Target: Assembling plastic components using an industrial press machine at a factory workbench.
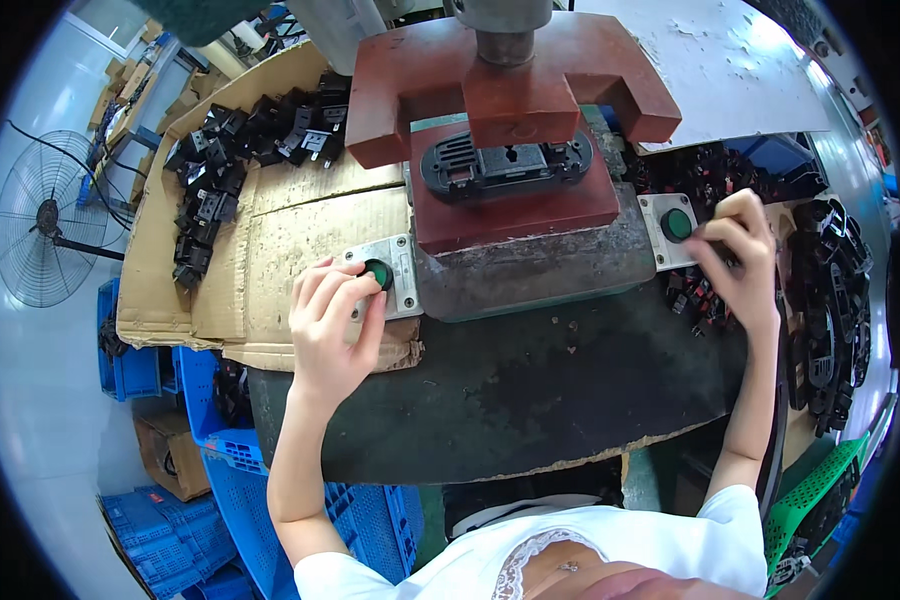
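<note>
My left hand point(330, 318) rests at the left green push button point(377, 274), its fingertips on the button's edge and the thumb apart; it grips nothing. At the right green push button point(677, 225), my right hand point(742, 255) has bent fingers and a thumb spread apart, with fingertips at the button's right rim. Between the hands, a long black plastic housing point(505, 168) with a slotted end lies on the red press block point(520, 222). Just above it is the red press head point(520, 80), which hides part of the housing's far side.
Black socket-like parts point(210, 180) lie in an open cardboard box point(300, 215) at the left. Small black and red parts point(700, 170) and a row of black housings point(830, 310) are at the right. A dark worktop point(530, 390) spans the front; blue crates point(170, 535) stand lower left.
</note>
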`<state>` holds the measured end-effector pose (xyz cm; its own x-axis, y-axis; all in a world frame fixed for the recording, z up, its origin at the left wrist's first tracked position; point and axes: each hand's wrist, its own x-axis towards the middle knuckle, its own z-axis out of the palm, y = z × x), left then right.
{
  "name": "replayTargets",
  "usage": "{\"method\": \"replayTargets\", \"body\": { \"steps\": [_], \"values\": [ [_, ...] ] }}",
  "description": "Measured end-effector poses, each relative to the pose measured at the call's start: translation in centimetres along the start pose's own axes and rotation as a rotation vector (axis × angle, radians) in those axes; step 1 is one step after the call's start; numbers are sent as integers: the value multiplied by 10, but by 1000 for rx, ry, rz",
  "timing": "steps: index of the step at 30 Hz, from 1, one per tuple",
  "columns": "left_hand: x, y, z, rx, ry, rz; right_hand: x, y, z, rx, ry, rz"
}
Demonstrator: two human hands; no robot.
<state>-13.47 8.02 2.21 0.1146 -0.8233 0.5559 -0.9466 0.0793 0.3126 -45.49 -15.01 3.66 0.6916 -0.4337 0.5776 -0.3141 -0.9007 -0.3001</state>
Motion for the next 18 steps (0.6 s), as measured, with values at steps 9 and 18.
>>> {"method": "replayTargets", "body": {
  "steps": [9, 18],
  "values": [
    [6, 2, 2, 78, 0, 30, -3, -9, 14, -7, -5, -23],
    [10, 4, 0, 94, -3, 39, 2, -16, 12, -64, -84, -3]
  ]
}}
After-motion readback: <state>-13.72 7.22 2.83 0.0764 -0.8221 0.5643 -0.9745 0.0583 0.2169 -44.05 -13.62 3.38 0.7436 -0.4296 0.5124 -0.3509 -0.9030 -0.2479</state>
